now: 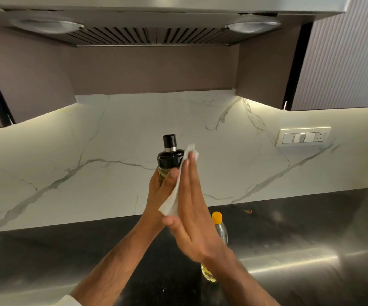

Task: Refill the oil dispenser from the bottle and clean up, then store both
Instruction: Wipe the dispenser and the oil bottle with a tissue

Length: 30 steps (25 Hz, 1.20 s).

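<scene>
Above the black counter (289, 228), and in front of the marble wall (112, 140), we hold the oil dispenser (170, 155) up with our left hand (160, 188) curled around its glass body, while our right hand (192, 217), fingers straight and together, presses a white tissue (174, 199) flat against its side. The oil bottle (219, 228) with the yellow cap stands on the counter just behind our right wrist. We think that oily glass may slip from the left hand, or that the right forearm may knock the bottle over.
</scene>
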Each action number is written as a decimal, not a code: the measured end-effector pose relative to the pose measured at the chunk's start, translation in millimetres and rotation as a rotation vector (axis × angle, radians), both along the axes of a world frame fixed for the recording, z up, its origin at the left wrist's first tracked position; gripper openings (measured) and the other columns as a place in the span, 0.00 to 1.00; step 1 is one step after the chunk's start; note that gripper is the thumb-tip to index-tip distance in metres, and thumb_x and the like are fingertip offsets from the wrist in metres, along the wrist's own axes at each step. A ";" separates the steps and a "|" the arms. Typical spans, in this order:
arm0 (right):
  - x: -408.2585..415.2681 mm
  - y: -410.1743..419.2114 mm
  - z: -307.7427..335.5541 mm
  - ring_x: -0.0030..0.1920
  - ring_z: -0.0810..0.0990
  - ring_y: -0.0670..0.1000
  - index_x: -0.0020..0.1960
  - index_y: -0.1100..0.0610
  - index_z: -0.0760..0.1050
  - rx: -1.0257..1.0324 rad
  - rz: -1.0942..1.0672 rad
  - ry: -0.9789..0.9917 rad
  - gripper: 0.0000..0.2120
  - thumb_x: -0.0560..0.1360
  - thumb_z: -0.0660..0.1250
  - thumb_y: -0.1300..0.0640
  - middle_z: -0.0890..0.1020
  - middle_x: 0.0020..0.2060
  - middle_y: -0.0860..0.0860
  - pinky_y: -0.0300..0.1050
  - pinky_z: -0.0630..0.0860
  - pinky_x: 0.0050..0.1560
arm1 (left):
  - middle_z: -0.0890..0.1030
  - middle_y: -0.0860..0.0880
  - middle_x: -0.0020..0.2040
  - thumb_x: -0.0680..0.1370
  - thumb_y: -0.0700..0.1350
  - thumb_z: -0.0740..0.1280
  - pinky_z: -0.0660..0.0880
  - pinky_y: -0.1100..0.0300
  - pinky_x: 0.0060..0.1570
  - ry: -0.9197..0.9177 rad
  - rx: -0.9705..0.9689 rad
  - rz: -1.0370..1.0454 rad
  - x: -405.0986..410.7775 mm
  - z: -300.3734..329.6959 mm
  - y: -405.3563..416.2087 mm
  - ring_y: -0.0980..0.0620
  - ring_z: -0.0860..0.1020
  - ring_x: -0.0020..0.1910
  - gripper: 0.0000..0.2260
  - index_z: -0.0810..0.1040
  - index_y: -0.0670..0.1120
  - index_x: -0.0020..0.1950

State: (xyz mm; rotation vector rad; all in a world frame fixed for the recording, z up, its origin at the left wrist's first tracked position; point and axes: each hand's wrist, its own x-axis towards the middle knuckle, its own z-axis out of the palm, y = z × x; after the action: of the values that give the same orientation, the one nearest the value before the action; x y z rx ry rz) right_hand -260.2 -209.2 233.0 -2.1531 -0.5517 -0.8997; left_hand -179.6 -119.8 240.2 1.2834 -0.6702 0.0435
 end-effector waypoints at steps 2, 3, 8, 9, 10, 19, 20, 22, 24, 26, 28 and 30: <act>-10.8 9.4 -28.2 0.82 0.40 0.61 0.81 0.66 0.39 -0.118 -0.044 0.002 0.46 0.80 0.39 0.30 0.37 0.81 0.59 0.68 0.50 0.79 | 0.86 0.55 0.43 0.68 0.67 0.74 0.80 0.63 0.41 0.015 -0.029 0.011 2.8 7.3 4.2 0.57 0.84 0.41 0.24 0.82 0.54 0.56; -15.1 11.7 -41.1 0.82 0.40 0.61 0.81 0.65 0.39 -0.126 -0.058 0.021 0.46 0.80 0.39 0.30 0.37 0.82 0.59 0.68 0.50 0.79 | 0.86 0.54 0.44 0.64 0.71 0.74 0.81 0.63 0.41 0.017 -0.024 0.012 4.3 9.6 5.5 0.55 0.85 0.42 0.32 0.79 0.51 0.58; 1.2 4.0 -13.2 0.83 0.41 0.49 0.82 0.51 0.31 0.250 0.084 0.149 0.44 0.78 0.43 0.26 0.38 0.83 0.46 0.68 0.47 0.79 | 0.85 0.48 0.57 0.68 0.71 0.72 0.81 0.58 0.51 -0.019 0.030 0.012 2.9 0.2 2.7 0.48 0.84 0.57 0.41 0.74 0.42 0.69; 7.9 -1.1 1.3 0.83 0.43 0.48 0.82 0.49 0.32 0.282 0.104 0.144 0.45 0.77 0.44 0.26 0.41 0.83 0.45 0.68 0.50 0.79 | 0.84 0.48 0.60 0.71 0.68 0.71 0.81 0.58 0.53 -0.025 0.031 0.008 1.9 -3.1 -0.9 0.47 0.83 0.60 0.36 0.74 0.45 0.70; 13.4 -4.6 12.8 0.83 0.45 0.48 0.82 0.50 0.32 0.273 0.108 0.124 0.45 0.77 0.45 0.26 0.41 0.83 0.44 0.68 0.54 0.79 | 0.84 0.51 0.61 0.73 0.66 0.69 0.80 0.59 0.54 -0.032 0.025 0.008 0.6 -5.7 -0.6 0.50 0.82 0.62 0.32 0.74 0.48 0.70; -11.3 12.8 -42.8 0.82 0.39 0.60 0.81 0.65 0.36 -0.066 -0.070 0.054 0.46 0.80 0.41 0.30 0.36 0.81 0.58 0.68 0.51 0.79 | 0.85 0.53 0.43 0.61 0.76 0.73 0.80 0.61 0.41 0.012 0.006 0.073 5.0 10.9 2.9 0.54 0.85 0.42 0.40 0.77 0.46 0.57; -9.1 11.8 -41.0 0.82 0.39 0.58 0.81 0.62 0.34 0.025 -0.042 0.088 0.46 0.80 0.42 0.29 0.35 0.82 0.55 0.68 0.51 0.79 | 0.86 0.51 0.47 0.62 0.76 0.72 0.81 0.60 0.44 0.015 0.016 0.070 5.4 7.2 3.1 0.52 0.85 0.46 0.40 0.77 0.46 0.60; 0.6 5.6 -22.6 0.83 0.42 0.52 0.82 0.57 0.33 0.214 0.038 0.127 0.46 0.78 0.43 0.27 0.39 0.83 0.49 0.68 0.52 0.79 | 0.85 0.48 0.56 0.66 0.73 0.72 0.82 0.53 0.53 0.008 0.027 0.027 3.2 0.3 0.5 0.47 0.84 0.56 0.39 0.76 0.47 0.66; 10.4 -2.2 1.8 0.83 0.47 0.49 0.83 0.53 0.34 0.293 0.088 0.120 0.46 0.78 0.45 0.26 0.43 0.83 0.45 0.65 0.56 0.79 | 0.83 0.46 0.61 0.70 0.70 0.71 0.81 0.50 0.58 -0.002 0.024 0.020 1.7 -3.7 -2.4 0.45 0.82 0.62 0.37 0.74 0.47 0.70; 14.6 -4.4 15.9 0.83 0.46 0.49 0.82 0.56 0.34 0.228 0.049 0.074 0.47 0.78 0.45 0.27 0.42 0.83 0.47 0.62 0.58 0.79 | 0.84 0.50 0.60 0.74 0.67 0.69 0.81 0.55 0.55 -0.015 -0.002 0.021 -1.6 -1.5 -5.3 0.48 0.82 0.61 0.33 0.74 0.46 0.70; 10.6 0.1 15.8 0.83 0.42 0.55 0.81 0.63 0.34 0.069 -0.033 0.001 0.48 0.78 0.43 0.28 0.37 0.82 0.54 0.62 0.55 0.80 | 0.84 0.52 0.57 0.74 0.66 0.69 0.80 0.59 0.53 -0.029 -0.014 0.033 -1.2 -0.9 -4.5 0.50 0.83 0.59 0.32 0.73 0.44 0.68; 2.3 7.0 -2.9 0.82 0.40 0.61 0.80 0.67 0.37 -0.103 -0.094 -0.031 0.47 0.79 0.42 0.30 0.36 0.81 0.60 0.64 0.54 0.80 | 0.85 0.51 0.52 0.69 0.68 0.74 0.81 0.57 0.50 0.036 -0.048 0.000 1.5 5.0 -1.3 0.50 0.84 0.53 0.35 0.75 0.43 0.63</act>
State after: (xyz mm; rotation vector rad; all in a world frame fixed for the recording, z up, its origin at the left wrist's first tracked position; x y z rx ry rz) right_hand -257.8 -202.2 230.1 -2.2779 -0.5261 -0.9761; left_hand -178.2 -121.2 245.2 1.2357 -0.6353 0.0363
